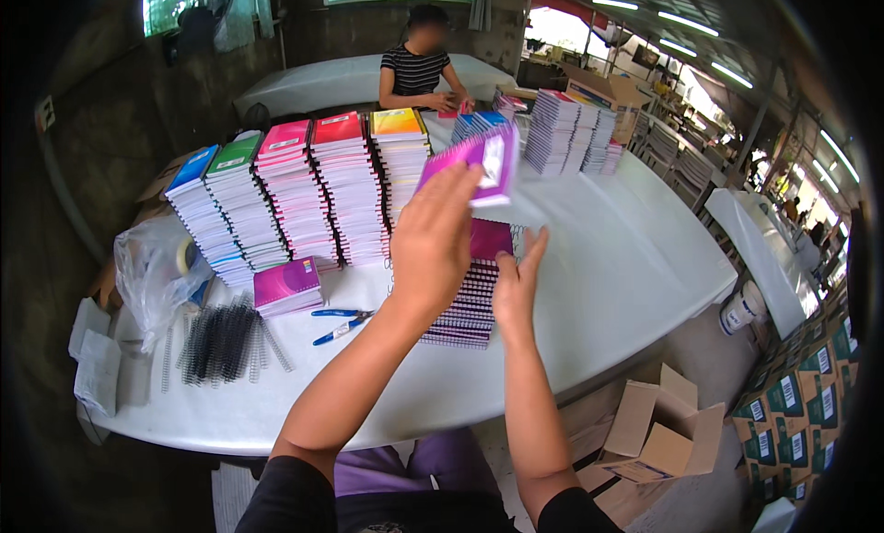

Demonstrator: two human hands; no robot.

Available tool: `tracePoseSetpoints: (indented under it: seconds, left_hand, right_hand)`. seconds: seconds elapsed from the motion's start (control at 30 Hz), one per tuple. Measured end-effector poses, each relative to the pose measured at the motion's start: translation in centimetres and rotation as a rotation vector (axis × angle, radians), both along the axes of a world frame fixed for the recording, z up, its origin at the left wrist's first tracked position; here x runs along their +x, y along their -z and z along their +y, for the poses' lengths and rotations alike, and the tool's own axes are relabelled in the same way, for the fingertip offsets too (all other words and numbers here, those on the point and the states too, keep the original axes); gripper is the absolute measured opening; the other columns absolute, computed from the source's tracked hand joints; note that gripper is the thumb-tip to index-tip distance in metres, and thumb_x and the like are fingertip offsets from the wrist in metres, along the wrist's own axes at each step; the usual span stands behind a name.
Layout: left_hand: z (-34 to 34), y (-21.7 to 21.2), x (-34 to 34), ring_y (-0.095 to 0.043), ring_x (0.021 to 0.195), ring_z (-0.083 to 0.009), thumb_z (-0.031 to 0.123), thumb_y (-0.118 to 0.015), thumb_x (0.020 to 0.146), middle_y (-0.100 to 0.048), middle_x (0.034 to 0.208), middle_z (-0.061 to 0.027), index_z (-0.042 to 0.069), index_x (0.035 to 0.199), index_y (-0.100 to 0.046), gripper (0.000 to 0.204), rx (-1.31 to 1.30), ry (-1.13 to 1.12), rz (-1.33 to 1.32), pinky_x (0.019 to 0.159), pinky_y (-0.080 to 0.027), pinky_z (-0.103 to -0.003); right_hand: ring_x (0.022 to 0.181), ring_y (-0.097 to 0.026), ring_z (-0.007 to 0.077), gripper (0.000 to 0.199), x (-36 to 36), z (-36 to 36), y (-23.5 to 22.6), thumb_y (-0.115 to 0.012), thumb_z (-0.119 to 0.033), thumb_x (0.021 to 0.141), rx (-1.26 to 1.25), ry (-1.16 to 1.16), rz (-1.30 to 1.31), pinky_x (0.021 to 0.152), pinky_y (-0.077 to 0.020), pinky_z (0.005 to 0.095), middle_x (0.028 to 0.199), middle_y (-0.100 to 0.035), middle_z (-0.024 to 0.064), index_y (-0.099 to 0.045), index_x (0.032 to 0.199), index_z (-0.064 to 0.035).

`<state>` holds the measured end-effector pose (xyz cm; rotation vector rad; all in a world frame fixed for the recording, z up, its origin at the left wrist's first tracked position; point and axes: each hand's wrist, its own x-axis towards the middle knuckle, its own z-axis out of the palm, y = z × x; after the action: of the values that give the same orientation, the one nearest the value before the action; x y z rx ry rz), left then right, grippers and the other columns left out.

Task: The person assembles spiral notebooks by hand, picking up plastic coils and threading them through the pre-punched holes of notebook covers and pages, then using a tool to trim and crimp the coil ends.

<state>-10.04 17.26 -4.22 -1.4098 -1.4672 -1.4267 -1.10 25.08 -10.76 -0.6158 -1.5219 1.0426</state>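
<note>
A purple spiral notebook (471, 169) is raised and tilted over the table, slightly blurred. My left hand (435, 234) is closed on its near left part, the back of the hand facing me. Below it stands a stack of purple spiral notebooks (471, 298), partly hidden by my left forearm. My right hand (517, 284) is at the right side of this stack, its thumb and fingers apart, the thumb by the upper notebooks' edge. Left of my arms lie blue-handled pliers (343, 327), a small pile of purple notebooks (287, 289) and a bunch of black wire coils (221, 342).
Tall stacks of blue, green, pink, red and yellow notebooks (348, 197) line the table's (608, 257) far left side. More notebook stacks (552, 137) stand at the back right. A person (424, 72) sits opposite. An open cardboard box (658, 427) is on the floor at right.
</note>
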Motion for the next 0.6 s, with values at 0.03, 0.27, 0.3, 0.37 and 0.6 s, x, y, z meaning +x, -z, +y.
tracePoseSetpoints:
  seconds: [0.03, 0.27, 0.3, 0.37, 0.6]
  left_hand:
    - [0.5, 0.4, -0.4, -0.06, 0.096, -0.0229, 0.01, -0.056, 0.085, -0.063, 0.106, -0.013, 0.006, 0.109, -0.061, 0.025, -0.178, -0.184, 0.2, 0.084, -0.045, -0.037]
    - [-0.3, 3.0, -2.4, -0.059, 0.085, -0.0277, 0.024, -0.063, 0.084, -0.064, 0.094, -0.0153, -0.001, 0.089, -0.063, 0.026, 0.062, -0.306, -0.087, 0.078, -0.045, -0.036]
    - [-0.1, 3.8, -3.0, -0.058, 0.078, -0.0261, 0.024, -0.063, 0.084, -0.063, 0.089, -0.0145, -0.001, 0.087, -0.062, 0.026, 0.002, -0.243, -0.282, 0.073, -0.045, -0.035]
    - [0.3, 5.2, -3.9, -0.055, 0.065, -0.023, 0.025, -0.062, 0.086, -0.061, 0.078, -0.013, -0.001, 0.083, -0.06, 0.026, -0.116, -0.117, -0.671, 0.063, -0.045, -0.032]
    - [-4.1, 7.4, -9.7, -0.055, 0.077, -0.0153, 0.01, -0.053, 0.087, -0.06, 0.086, -0.0081, -0.001, 0.104, -0.054, 0.02, -0.052, -0.117, -0.615, 0.069, -0.043, -0.025]
  right_hand:
    - [0.133, -0.023, 0.0348, 0.065, 0.0, 0.2, 0.7, -0.038, -0.016, 0.09, -0.076, -0.06, -0.012, 0.108, -0.0186, 0.0411, 0.144, -0.021, 0.0255, -0.003, 0.141, 0.0024]
    - [0.125, -0.04, 0.0294, 0.053, 0.0, -0.8, 0.0, -0.04, -0.026, 0.095, -0.049, 0.012, 0.195, 0.102, -0.0319, 0.0353, 0.134, -0.041, 0.0217, -0.026, 0.137, 0.0023]
    - [0.121, -0.046, 0.0281, 0.05, 0.2, -0.8, 0.0, -0.041, -0.028, 0.095, 0.017, 0.018, 0.106, 0.1, -0.0353, 0.0352, 0.129, -0.048, 0.0212, -0.035, 0.134, 0.0026]
    - [0.11, -0.056, 0.0242, 0.031, -1.4, -0.8, 0.8, -0.051, -0.02, 0.092, 0.095, 0.176, 0.176, 0.093, -0.0414, 0.0334, 0.111, -0.062, 0.018, -0.059, 0.111, 0.0037]
    - [0.103, -0.057, 0.0228, 0.02, 1.3, -0.7, 1.4, -0.059, -0.004, 0.085, 0.268, 0.391, 0.123, 0.093, -0.0408, 0.0356, 0.105, -0.064, 0.0137, -0.063, 0.103, 0.0025]
